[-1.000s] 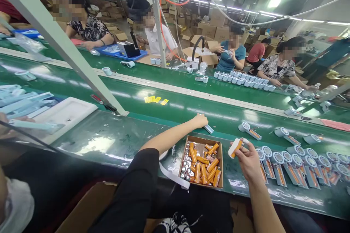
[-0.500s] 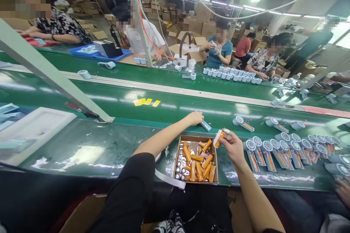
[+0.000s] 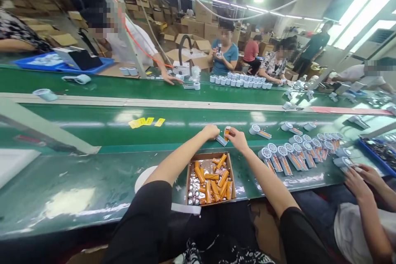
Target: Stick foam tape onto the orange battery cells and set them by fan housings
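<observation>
My left hand point(image 3: 211, 131) is closed on a pale blue handheld fan body point(image 3: 221, 140) lying at the edge of the green conveyor belt point(image 3: 185, 121). My right hand point(image 3: 237, 137) pinches an orange battery point(image 3: 227, 133) right beside that fan, almost touching my left hand. Below both hands sits a small cardboard box point(image 3: 209, 178) full of orange batteries, some showing silver ends.
Several fan bodies with orange batteries point(image 3: 292, 154) lie in rows to the right. A co-worker's hands point(image 3: 360, 179) reach in at the far right. Yellow tags point(image 3: 147, 122) lie on the belt. People sit across the line beside white parts point(image 3: 239, 81) and cardboard boxes.
My right hand carried the orange battery leftward and away from me, up to the fan held by my left hand. My view swung right, revealing the co-worker's hands.
</observation>
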`<state>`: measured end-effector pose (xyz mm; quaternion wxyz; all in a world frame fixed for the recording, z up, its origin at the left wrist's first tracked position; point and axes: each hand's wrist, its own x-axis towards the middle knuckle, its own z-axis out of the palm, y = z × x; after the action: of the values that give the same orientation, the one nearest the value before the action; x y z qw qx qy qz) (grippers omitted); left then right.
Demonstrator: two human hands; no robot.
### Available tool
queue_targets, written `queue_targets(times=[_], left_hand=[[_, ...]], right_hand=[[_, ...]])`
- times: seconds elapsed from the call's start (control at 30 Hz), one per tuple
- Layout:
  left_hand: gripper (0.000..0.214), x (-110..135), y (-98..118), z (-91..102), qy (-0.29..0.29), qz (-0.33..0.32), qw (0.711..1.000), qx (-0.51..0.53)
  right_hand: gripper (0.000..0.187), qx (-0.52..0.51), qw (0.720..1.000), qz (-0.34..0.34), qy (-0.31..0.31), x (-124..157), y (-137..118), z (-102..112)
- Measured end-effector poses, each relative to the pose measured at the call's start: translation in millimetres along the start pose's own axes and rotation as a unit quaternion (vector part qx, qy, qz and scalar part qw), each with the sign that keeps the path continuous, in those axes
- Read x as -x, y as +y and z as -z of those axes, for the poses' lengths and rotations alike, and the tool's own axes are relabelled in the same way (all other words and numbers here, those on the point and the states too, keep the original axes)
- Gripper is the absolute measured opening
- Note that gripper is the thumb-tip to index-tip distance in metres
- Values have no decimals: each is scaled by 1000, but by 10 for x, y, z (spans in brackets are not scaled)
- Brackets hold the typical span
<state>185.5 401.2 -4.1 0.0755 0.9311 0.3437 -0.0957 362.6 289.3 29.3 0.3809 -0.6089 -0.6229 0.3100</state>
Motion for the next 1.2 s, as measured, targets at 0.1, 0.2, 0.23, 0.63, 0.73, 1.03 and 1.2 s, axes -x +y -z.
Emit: queue_targets(times=[0.1,0.2,0.23,0.63,0.73,1.03,1.2], left_hand=[[32,8,45,56,-4,29,999,19],[35,-26,90,92,-16,48,998,28],[35,-49,104,109,-21,49,998,30],[33,-166,-51,337,-29,-14,993,111],[34,-213,-53,297,-5,2,991,132],[33,-351,15,140,29,38,983,177],[35,-369,89,96,57,41,976,206]], right_hand=[[34,57,998,5,-19,-58,98,-60],[37,112,993,13,-35,-106,182,-70],[38,130,991,15,-39,-118,200,-64],[34,372,923,11,-94,15,74,40],[36,420,901,-9,-108,-18,21,49],[37,493,848,-25,-193,-142,-183,-190],[40,483,850,-42,-206,-286,-169,-186]])
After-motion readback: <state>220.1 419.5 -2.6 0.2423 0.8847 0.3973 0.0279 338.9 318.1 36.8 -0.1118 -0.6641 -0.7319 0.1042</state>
